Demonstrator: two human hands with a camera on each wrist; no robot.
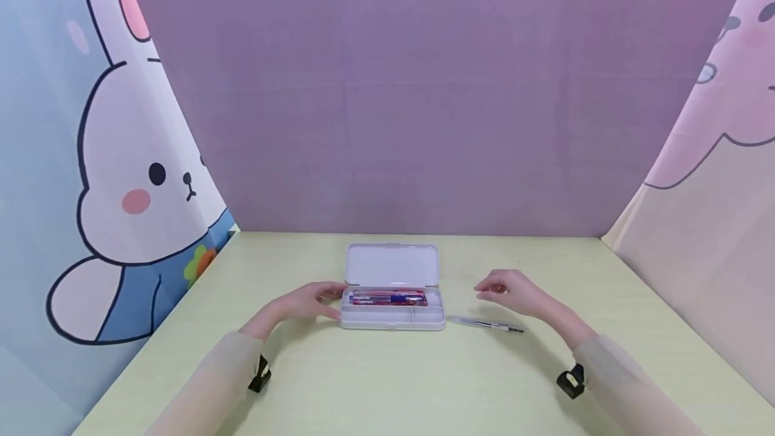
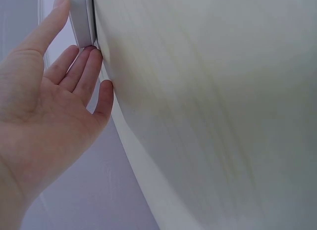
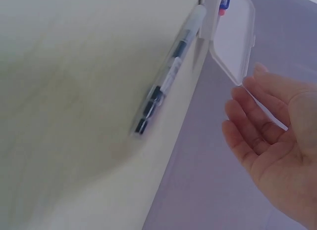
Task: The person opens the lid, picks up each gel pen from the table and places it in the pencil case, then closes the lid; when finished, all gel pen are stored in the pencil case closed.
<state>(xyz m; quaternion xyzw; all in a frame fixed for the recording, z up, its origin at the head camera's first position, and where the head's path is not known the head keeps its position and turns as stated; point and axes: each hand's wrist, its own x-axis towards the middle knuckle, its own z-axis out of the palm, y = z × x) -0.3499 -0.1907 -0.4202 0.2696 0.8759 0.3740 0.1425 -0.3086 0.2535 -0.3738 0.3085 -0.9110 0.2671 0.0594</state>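
Observation:
A white pencil case (image 1: 392, 318) lies with its lid (image 1: 392, 264) raised at the back. Red and blue pens (image 1: 387, 298) lie in its rear compartment; the front compartments hold nothing visible. At the case's left end is my left hand (image 1: 309, 301), its thumb and loosely bent fingers touching that end. In the left wrist view, the hand (image 2: 54, 96) shows its palm. A clear pen with dark parts (image 1: 487, 324) lies on the table, right of the case. Above and behind that pen hovers my right hand (image 1: 513, 290), fingers loosely curled around nothing. The right wrist view shows the pen (image 3: 168, 74) apart from it.
The pale yellow table (image 1: 387, 382) ends at a purple cloth backdrop (image 1: 393, 99). Printed curtains stand on both sides, a rabbit (image 1: 145, 153) on the left one. Each wrist carries a black device (image 1: 260, 374).

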